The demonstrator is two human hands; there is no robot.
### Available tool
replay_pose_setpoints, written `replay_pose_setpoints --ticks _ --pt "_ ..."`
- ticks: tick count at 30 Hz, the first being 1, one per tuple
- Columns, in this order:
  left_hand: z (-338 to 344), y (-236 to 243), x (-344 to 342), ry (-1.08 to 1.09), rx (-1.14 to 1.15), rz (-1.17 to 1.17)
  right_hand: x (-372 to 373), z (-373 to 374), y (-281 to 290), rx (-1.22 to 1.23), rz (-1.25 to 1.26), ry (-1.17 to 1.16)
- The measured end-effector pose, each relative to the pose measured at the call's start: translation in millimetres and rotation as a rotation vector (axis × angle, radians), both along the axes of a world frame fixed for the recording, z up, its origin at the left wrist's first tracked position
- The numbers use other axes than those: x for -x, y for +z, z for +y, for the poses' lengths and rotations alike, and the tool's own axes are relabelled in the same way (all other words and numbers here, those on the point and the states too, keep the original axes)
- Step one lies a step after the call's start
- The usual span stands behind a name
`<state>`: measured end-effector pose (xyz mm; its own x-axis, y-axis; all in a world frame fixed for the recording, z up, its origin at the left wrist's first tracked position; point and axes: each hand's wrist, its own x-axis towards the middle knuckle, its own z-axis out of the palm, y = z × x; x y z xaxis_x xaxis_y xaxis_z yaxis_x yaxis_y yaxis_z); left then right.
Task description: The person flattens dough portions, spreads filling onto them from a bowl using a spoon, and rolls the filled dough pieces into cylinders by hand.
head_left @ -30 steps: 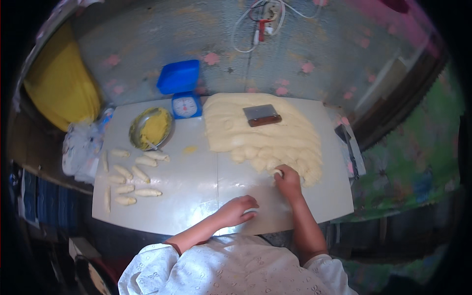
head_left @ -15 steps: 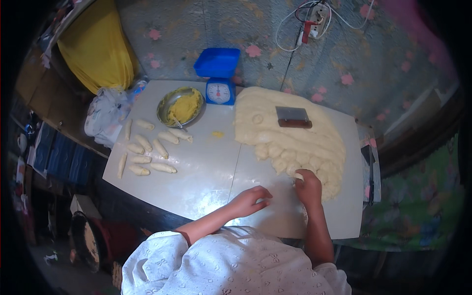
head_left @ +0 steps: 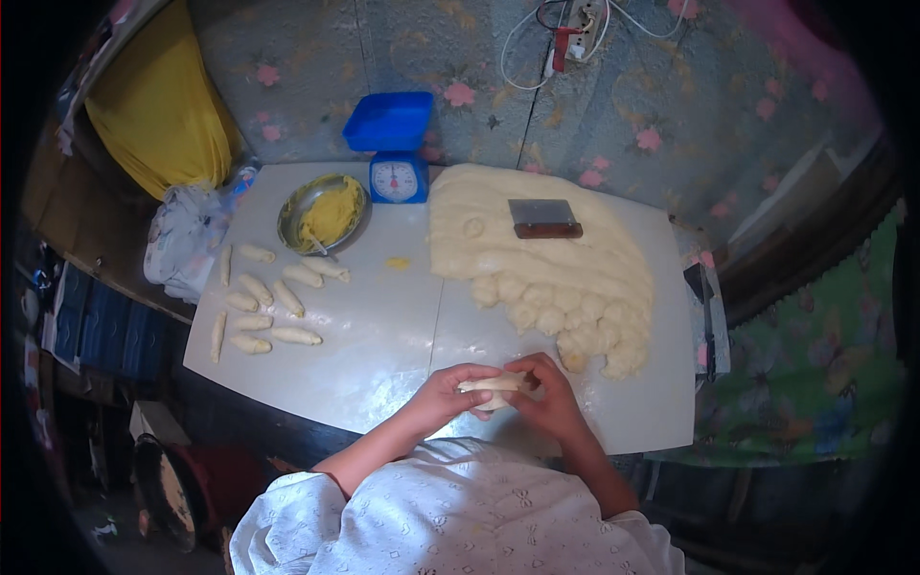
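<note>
Over the table [head_left: 374,311], both hands [head_left: 445,393] [head_left: 553,401], apart earlier, now curl round one dough piece [head_left: 493,382].

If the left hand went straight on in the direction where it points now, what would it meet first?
Most likely the right hand, at the right end of the piece of dough that the left hand holds; depth is hard to judge from this one view.

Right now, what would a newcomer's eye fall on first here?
Probably the pale dough slab, spread over the right of the table, with a bench scraper lying on it. Next, the blue dial scale at the back edge, left of the slab. At the front, the left hand and right hand hold a small dough piece.
</note>
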<state>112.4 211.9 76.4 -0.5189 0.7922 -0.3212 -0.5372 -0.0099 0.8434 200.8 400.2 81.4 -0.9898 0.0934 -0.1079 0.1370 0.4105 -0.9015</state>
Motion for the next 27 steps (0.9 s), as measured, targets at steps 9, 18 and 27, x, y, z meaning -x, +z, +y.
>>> replay_pose_setpoints --ticks 9,18,27 --pt "-33 -18 -4 0.163 0.123 0.388 11 -66 -28 1.13 -0.197 0.138" --pt "-110 -37 19 0.316 0.376 0.776 31 -61 2 1.332 0.083 -0.265" --pt "-183 -53 50 0.501 0.314 0.768 30 -131 -3 -0.32 1.126 -0.245"
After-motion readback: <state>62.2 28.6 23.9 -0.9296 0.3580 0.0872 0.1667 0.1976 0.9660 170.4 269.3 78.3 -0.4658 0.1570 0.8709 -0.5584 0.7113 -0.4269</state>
